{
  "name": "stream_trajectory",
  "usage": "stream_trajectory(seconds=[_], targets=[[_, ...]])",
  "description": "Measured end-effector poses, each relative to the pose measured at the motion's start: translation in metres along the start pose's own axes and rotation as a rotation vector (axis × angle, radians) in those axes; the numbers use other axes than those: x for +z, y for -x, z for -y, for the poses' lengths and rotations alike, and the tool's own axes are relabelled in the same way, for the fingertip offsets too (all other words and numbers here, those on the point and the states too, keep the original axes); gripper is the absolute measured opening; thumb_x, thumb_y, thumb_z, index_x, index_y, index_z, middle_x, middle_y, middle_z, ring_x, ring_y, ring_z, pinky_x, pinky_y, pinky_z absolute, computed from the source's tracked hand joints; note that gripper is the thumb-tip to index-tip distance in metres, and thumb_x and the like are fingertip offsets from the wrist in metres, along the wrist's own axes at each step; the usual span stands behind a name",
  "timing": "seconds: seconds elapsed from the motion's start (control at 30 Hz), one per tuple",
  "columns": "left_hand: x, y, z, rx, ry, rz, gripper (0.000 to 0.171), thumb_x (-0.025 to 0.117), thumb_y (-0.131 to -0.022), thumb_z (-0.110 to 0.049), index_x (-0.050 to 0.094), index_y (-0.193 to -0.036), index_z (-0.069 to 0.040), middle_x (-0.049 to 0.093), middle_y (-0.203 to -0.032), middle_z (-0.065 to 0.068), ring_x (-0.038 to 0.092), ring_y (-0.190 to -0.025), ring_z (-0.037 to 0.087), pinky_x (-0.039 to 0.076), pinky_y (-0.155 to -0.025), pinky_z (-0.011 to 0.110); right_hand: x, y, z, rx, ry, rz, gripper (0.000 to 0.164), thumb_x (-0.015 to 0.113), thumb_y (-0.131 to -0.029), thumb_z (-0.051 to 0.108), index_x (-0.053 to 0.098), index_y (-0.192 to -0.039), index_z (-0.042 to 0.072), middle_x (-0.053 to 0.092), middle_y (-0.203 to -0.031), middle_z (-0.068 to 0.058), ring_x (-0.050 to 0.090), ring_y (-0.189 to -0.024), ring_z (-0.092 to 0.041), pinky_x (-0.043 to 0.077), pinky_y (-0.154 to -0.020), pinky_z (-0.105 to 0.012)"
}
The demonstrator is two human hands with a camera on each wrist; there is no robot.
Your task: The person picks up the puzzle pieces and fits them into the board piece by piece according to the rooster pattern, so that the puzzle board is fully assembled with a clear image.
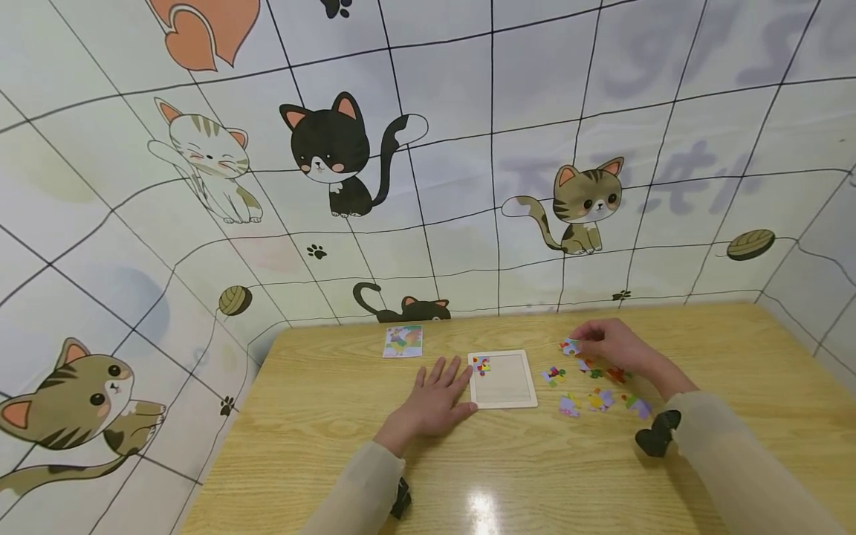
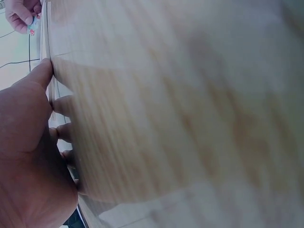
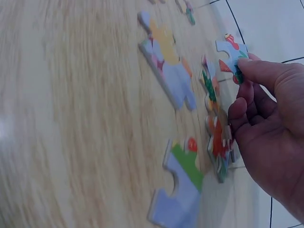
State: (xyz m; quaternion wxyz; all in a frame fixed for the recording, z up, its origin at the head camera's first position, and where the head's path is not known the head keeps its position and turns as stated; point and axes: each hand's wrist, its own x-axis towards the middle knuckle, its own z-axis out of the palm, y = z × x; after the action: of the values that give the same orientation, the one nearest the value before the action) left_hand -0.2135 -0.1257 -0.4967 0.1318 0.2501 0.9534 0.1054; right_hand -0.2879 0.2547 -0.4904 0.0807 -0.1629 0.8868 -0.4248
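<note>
Between thumb and fingers, my right hand [image 1: 617,346] pinches a light blue jigsaw piece with red and green marks [image 3: 232,56], raised above the loose pieces. My left hand [image 1: 436,401] lies spread on the table, its fingertips and thumb touching the left edge of a white puzzle frame [image 1: 533,386]. A few joined pieces [image 1: 481,365] fill the upper left corner of that frame. Several loose pieces lie right of it, among them a purple and green one [image 3: 185,190], a yellow and lilac one [image 3: 166,66] and a red one [image 3: 219,140].
A small picture card [image 1: 403,341] lies at the back left of the wooden table [image 1: 301,431]. Behind the table stands a wall with printed cats [image 1: 461,186]. Black wrist devices [image 1: 658,433] sit at both sleeves.
</note>
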Motion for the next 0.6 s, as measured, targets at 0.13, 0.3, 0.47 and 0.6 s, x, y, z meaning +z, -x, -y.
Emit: stream_trajectory(seconds=[0.13, 0.3, 0.47, 0.6], targets=[[0.000, 0.001, -0.001, 0.003, -0.003, -0.005, 0.070, 0.041, -0.108, -0.054, 0.020, -0.166, -0.020, 0.010, -0.172, 0.007, 0.003, -0.157, 0.033, 0.007, -0.121, 0.061, 0.005, -0.005, 0.010, -0.018, 0.017, -0.019, 0.019, 0.067, -0.100, 0.013, 0.072, -0.113, 0.000, 0.069, -0.101, -0.007, 0.060, -0.088, -0.020, 0.051, -0.072, -0.031], [-0.002, 0.002, -0.001, 0.014, 0.010, -0.004, 0.070, 0.042, -0.108, -0.051, 0.021, -0.166, -0.018, 0.011, -0.172, 0.009, 0.004, -0.157, 0.035, 0.007, -0.121, 0.062, 0.022, -0.013, 0.026, -0.058, -0.090, 0.038, 0.019, 0.066, -0.101, 0.012, 0.072, -0.114, -0.001, 0.070, -0.101, -0.008, 0.062, -0.089, -0.023, 0.053, -0.074, -0.032], [-0.001, 0.001, 0.000, 0.018, 0.026, -0.005, 0.070, 0.042, -0.108, -0.051, 0.021, -0.166, -0.018, 0.010, -0.172, 0.009, 0.002, -0.157, 0.035, 0.006, -0.120, 0.063, 0.041, -0.023, 0.039, -0.116, -0.090, 0.065, 0.016, 0.066, -0.100, 0.006, 0.072, -0.113, 0.000, 0.070, -0.099, -0.008, 0.060, -0.084, -0.019, 0.051, -0.071, -0.030], [0.004, -0.001, 0.004, 0.020, 0.025, -0.012, 0.070, 0.040, -0.108, -0.052, 0.019, -0.166, -0.019, 0.008, -0.172, 0.008, 0.000, -0.157, 0.034, 0.004, -0.120, 0.063, 0.057, -0.029, 0.049, -0.128, -0.074, 0.053, 0.014, 0.066, -0.098, 0.003, 0.073, -0.110, 0.000, 0.070, -0.098, -0.007, 0.058, -0.082, -0.018, 0.050, -0.071, -0.032]])
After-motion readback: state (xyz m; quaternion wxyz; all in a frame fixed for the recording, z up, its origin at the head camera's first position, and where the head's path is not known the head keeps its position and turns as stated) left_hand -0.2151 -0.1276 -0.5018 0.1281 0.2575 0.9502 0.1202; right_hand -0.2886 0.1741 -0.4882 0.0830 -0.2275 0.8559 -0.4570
